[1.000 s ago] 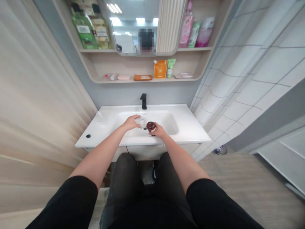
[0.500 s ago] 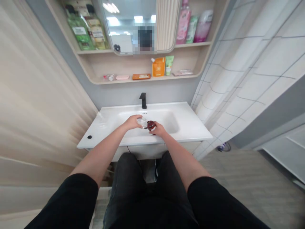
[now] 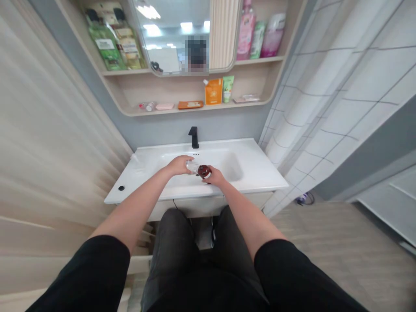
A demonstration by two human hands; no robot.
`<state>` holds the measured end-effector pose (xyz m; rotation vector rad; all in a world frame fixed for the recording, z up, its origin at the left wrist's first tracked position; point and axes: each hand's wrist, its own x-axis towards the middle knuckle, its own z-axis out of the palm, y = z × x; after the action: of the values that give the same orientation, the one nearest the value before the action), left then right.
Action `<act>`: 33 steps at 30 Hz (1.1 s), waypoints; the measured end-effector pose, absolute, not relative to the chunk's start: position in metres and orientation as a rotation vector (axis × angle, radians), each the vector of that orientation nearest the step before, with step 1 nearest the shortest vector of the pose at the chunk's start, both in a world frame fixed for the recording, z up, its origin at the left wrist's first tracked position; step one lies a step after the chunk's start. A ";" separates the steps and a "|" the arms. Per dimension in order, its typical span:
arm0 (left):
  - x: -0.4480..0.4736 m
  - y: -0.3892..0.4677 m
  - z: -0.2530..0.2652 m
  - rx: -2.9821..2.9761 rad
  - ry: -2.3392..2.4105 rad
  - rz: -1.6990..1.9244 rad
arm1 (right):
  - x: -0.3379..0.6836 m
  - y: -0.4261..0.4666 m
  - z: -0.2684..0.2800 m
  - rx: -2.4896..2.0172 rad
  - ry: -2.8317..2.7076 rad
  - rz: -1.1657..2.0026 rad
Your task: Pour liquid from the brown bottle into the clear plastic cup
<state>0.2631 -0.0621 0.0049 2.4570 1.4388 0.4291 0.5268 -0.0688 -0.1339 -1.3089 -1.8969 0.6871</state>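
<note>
Over the white sink basin (image 3: 232, 167), my left hand (image 3: 178, 165) is closed round a clear, see-through container (image 3: 191, 166). Its exact kind is hard to make out. My right hand (image 3: 216, 175) grips a dark brown bottle (image 3: 204, 171), tilted so that its end points toward the clear container. The two vessels are side by side, close together; whether they touch I cannot tell. A black faucet (image 3: 194, 138) rises behind them. On the left of the counter lies a small round black cap (image 3: 121, 188).
Above the sink hangs a mirror cabinet (image 3: 195, 110) with shelves holding an orange pouch (image 3: 213, 92), a green tube (image 3: 228, 89), a soap-like pink bar (image 3: 164, 106) and several bottles. A beige curtain (image 3: 48, 151) hangs at left, a white checked curtain (image 3: 312, 130) at right.
The brown bottle has tipped slightly toward the clear container. Both hands keep their hold, and the whole view has shifted a little.
</note>
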 end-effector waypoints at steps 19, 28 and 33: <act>0.268 -0.062 0.018 2.648 1.412 0.285 | 0.527 -0.071 -0.133 -1.335 -1.896 0.676; 0.269 -0.057 0.020 2.688 1.438 0.162 | 0.526 -0.073 -0.130 -1.351 -1.897 0.672; 0.268 -0.057 0.020 2.692 1.433 0.168 | 0.527 -0.072 -0.130 -1.346 -1.899 0.679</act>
<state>0.2681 -0.0569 0.0202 2.6917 1.4333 0.1678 0.5266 -0.0720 -0.1302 -1.3461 -1.8987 0.6794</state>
